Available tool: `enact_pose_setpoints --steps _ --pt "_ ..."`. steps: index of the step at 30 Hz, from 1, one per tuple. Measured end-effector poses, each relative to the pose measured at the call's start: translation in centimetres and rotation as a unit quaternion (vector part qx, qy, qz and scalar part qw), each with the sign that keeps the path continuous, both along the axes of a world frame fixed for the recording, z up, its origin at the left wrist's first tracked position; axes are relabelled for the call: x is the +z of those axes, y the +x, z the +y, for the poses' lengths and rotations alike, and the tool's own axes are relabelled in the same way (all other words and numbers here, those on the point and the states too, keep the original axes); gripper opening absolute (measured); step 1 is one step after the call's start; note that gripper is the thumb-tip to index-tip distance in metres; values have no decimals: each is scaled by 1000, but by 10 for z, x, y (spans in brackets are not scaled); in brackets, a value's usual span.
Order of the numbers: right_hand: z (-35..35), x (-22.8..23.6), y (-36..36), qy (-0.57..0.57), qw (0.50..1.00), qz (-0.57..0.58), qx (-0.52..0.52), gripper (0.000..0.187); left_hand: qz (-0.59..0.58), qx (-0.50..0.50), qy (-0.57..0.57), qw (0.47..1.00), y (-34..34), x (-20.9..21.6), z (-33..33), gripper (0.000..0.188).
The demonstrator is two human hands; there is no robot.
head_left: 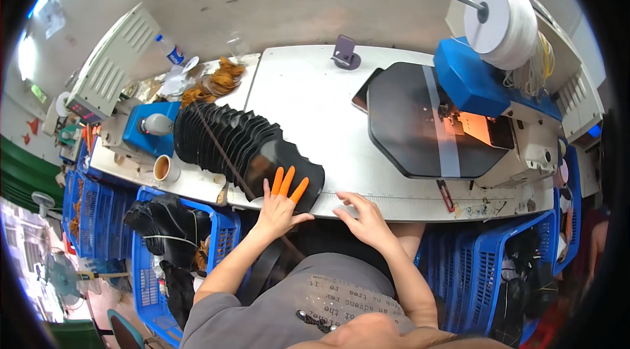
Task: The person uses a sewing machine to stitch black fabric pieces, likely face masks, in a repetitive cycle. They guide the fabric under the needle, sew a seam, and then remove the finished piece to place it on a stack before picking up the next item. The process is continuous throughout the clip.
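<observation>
Black leather pieces (230,139) stand fanned in a row across the table (308,99), running from ten o'clock down toward the left hand (279,208). It looks like the pick-up step: that hand lies flat and open on the nearest piece, three fingers in orange finger cots (289,185), grasping nothing. The right hand (367,218) rests open on the table edge at five o'clock of the stack, empty. Next, the top piece needs pinching free and carrying toward the sewing machine (485,119) at two o'clock.
</observation>
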State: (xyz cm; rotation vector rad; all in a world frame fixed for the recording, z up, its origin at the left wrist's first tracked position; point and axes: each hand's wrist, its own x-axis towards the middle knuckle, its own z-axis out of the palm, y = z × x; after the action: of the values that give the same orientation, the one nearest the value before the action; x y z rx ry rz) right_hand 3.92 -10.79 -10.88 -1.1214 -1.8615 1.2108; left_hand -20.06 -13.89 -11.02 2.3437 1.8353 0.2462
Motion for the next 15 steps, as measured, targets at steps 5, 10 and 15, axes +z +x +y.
enact_pose_setpoints --steps 5,10,15 --pt "23 -19 -56 16 999 -16 35 68 -135 40 167 976 -27 6 7 50" --pt "41 -16 -92 -8 991 -130 26 72 -152 39 383 910 -73 38 20 33" --pt "43 -11 -107 207 941 -269 21 72 -52 238 464 852 -177 75 76 41"
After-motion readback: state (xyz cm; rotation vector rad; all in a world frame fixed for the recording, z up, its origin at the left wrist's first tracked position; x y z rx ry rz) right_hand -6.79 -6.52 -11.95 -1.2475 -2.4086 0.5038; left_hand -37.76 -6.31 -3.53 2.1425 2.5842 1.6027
